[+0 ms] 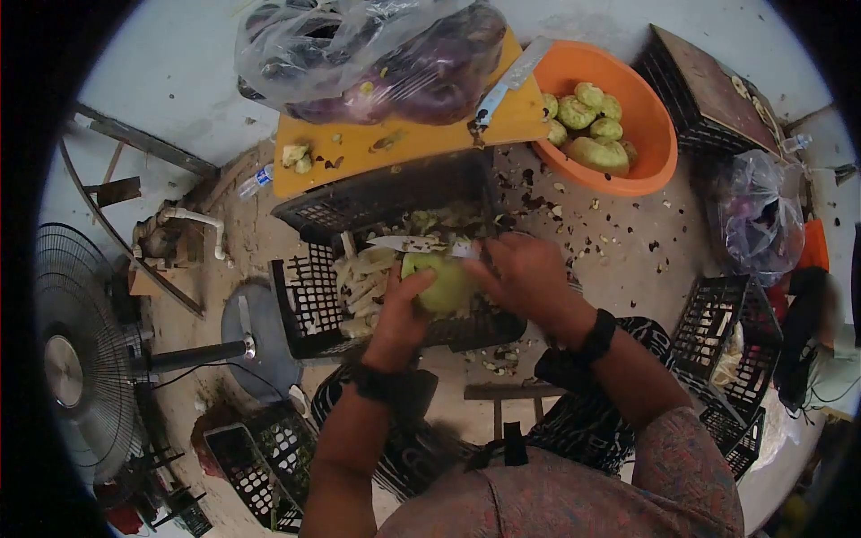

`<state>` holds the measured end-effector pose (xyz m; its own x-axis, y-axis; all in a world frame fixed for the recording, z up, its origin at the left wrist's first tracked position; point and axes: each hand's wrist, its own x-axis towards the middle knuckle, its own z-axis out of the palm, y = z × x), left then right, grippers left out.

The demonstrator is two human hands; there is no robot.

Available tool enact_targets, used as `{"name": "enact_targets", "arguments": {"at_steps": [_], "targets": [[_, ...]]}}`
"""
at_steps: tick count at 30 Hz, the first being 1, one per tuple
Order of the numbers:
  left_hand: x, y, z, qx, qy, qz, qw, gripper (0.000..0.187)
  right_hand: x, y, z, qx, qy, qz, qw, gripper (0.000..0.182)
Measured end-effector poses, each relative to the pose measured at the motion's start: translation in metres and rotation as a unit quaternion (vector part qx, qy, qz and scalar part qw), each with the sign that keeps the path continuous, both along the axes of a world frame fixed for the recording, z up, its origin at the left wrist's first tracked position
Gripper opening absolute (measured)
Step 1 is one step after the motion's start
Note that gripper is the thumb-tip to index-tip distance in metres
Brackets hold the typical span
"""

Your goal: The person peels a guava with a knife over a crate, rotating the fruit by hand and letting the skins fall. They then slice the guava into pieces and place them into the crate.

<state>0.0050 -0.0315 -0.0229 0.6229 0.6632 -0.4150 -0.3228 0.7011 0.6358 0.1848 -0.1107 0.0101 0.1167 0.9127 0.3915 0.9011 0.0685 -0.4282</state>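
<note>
A round green fruit or vegetable (441,285) is in my left hand (401,309), whose fingers wrap round its left side. My right hand (527,276) grips the handle of a knife (399,243); the blade points left and lies along the top of the green piece. Both hands are over a black crate (309,334) with pale strips and scraps (359,285) in it. An orange basin (662,134) at the upper right holds several peeled green pieces (599,154).
Beyond the crate, a yellow board (305,182) bears a plastic bag of purple vegetables (421,76) and a second knife (513,82). A fan (65,369) stands at the left. More black crates (717,332) are at the right and lower left. Scraps litter the floor.
</note>
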Motion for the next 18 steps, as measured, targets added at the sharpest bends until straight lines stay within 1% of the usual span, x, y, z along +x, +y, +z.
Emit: {"name": "enact_targets", "arguments": {"at_steps": [1, 3, 5, 8, 10, 13, 15, 16, 18], "targets": [[0.001, -0.002, 0.0, -0.017, 0.0, 0.013, 1.0, 0.048, 0.0, 0.0, 0.001, 0.0, 0.0, 0.0, 1.0, 0.03], [0.002, -0.002, 0.003, -0.011, 0.004, 0.015, 1.0, 0.048, 0.001, -0.001, 0.005, -0.033, -0.01, 0.001, 0.999, 0.029], [0.001, 0.0, 0.003, -0.004, 0.007, 0.018, 1.0, 0.048, 0.002, -0.001, 0.006, -0.041, -0.012, 0.0, 0.999, 0.03], [-0.001, 0.004, 0.001, -0.024, -0.024, 0.012, 0.999, 0.05, 0.008, -0.003, 0.01, -0.068, -0.009, 0.001, 0.998, 0.031], [0.001, 0.005, 0.013, 0.027, -0.025, 0.039, 0.999, 0.05, 0.01, -0.004, 0.011, -0.086, -0.004, 0.001, 0.996, 0.031], [-0.001, 0.007, 0.007, 0.046, -0.029, 0.034, 0.998, 0.049, 0.012, -0.005, 0.012, -0.079, 0.006, 0.003, 0.997, 0.031], [-0.001, 0.007, 0.002, 0.051, -0.022, 0.03, 0.998, 0.049, 0.012, -0.006, 0.016, -0.117, 0.006, 0.002, 0.993, 0.04], [-0.001, 0.007, 0.002, 0.057, -0.016, 0.024, 0.998, 0.048, 0.011, -0.006, 0.015, -0.117, 0.007, 0.002, 0.993, 0.04], [-0.001, 0.003, 0.009, 0.053, -0.007, 0.008, 0.999, 0.049, 0.008, -0.005, 0.01, -0.089, 0.012, -0.004, 0.996, 0.039]]}}
